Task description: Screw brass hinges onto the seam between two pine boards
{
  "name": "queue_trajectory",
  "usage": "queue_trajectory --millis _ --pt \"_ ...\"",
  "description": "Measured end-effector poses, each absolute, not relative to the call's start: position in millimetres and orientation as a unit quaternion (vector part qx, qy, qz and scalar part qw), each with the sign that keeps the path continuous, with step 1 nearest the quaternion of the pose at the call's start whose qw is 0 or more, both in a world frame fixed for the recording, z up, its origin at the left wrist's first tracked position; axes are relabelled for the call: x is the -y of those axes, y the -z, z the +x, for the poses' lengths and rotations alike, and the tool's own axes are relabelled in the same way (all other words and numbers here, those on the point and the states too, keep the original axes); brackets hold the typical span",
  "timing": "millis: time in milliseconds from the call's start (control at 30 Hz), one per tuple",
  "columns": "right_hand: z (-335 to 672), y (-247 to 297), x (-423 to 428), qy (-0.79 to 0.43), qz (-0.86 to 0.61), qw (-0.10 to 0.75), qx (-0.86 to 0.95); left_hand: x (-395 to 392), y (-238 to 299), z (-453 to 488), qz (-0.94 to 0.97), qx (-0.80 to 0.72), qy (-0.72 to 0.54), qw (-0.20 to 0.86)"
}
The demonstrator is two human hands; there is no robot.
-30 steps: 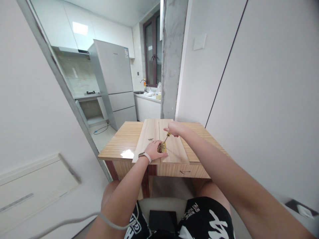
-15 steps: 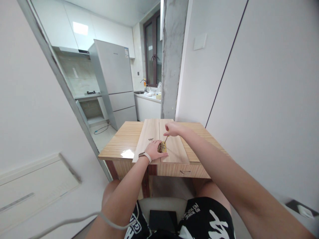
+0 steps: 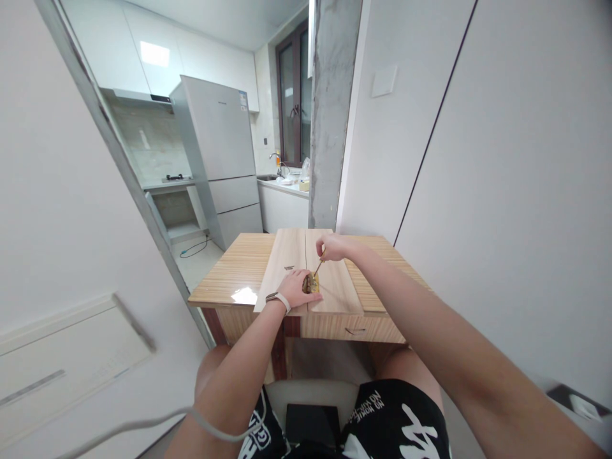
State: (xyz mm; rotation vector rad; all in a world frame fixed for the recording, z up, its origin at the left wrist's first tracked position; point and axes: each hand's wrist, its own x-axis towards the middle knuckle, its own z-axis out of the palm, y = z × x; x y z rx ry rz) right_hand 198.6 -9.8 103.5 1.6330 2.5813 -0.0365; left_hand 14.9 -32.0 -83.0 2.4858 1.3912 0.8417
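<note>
A gold-coloured metal hinge (image 3: 313, 284) lies across the seam between two pale wooden boards (image 3: 335, 287). My left hand (image 3: 297, 288), with a pale-banded watch on its wrist, holds the hinge down, thumb along its near edge and fingers at its far left. Part of the hinge is hidden under that hand. Above it, my right hand (image 3: 331, 247) is closed around the handle of a screwdriver (image 3: 319, 265). The screwdriver slants down to the left, and its tip meets the hinge. Whether a screw sits under the tip is too small to tell.
The boards rest on a wood-grain table (image 3: 229, 274) with a drawer (image 3: 354, 329) in front. Small dark marks or pieces (image 3: 289, 268) show on the left board. A pale cable (image 3: 205, 421) crosses my left arm. Beyond stand a fridge (image 3: 224, 140) and a sink counter (image 3: 284, 197).
My right hand's fingers have shifted slightly around the screwdriver handle, and the shaft leans a little differently. My left hand and the hinge stay in place.
</note>
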Motion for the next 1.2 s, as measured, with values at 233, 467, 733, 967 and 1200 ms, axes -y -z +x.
queue_trajectory --millis 233,467,733,967,1200 --pt "194.2 -103.5 15.1 0.010 0.574 0.051 -0.817 31.7 82.2 14.2 0.835 -0.467 -0.279 0.085" --pt "183.8 -110.2 21.9 -0.010 0.587 0.104 -0.803 31.6 82.7 14.7 0.838 -0.461 -0.281 0.082" --pt "187.9 -105.3 13.4 -0.011 0.538 0.041 -0.842 32.0 81.8 14.1 0.838 -0.460 -0.282 0.081" --pt "186.7 -107.9 19.0 0.000 0.587 0.054 -0.808 33.5 79.6 15.2 0.834 -0.466 -0.282 0.085" --pt "189.4 -108.5 20.6 -0.026 0.562 0.049 -0.825 33.3 80.1 14.8 0.836 -0.463 -0.281 0.086"
